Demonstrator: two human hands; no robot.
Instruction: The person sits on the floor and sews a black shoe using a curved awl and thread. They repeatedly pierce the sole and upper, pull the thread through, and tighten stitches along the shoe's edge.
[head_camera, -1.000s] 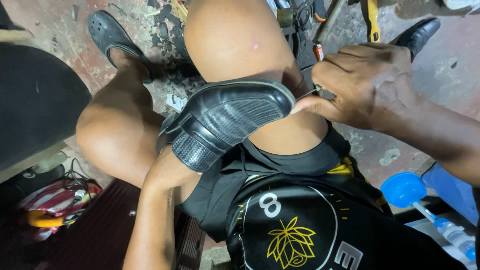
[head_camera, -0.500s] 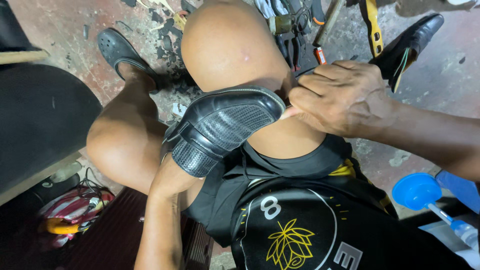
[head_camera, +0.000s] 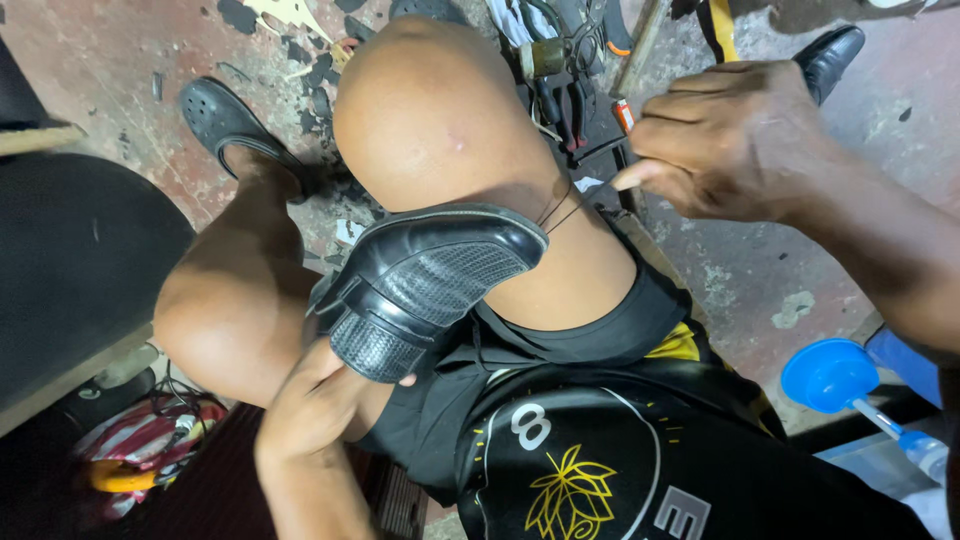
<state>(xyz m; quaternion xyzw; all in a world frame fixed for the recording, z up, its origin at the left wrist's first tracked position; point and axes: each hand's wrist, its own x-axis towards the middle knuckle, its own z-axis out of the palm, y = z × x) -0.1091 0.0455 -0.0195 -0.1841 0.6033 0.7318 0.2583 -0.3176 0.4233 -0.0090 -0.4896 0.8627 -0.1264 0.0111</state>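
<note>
Shoe (head_camera: 425, 285) on thigh — thread, seemingly taut

No packages, labels, signs or screens show anywhere in this view

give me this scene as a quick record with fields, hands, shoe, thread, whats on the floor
left hand: grips the heel end of the black shoe, sole up, on the lap
right hand: raised to the right of the shoe, fingers pinched on a dark thread
thread: runs taut from the shoe's toe edge to the right hand
floor: second black shoe, black clog, blue funnel, tools
</note>
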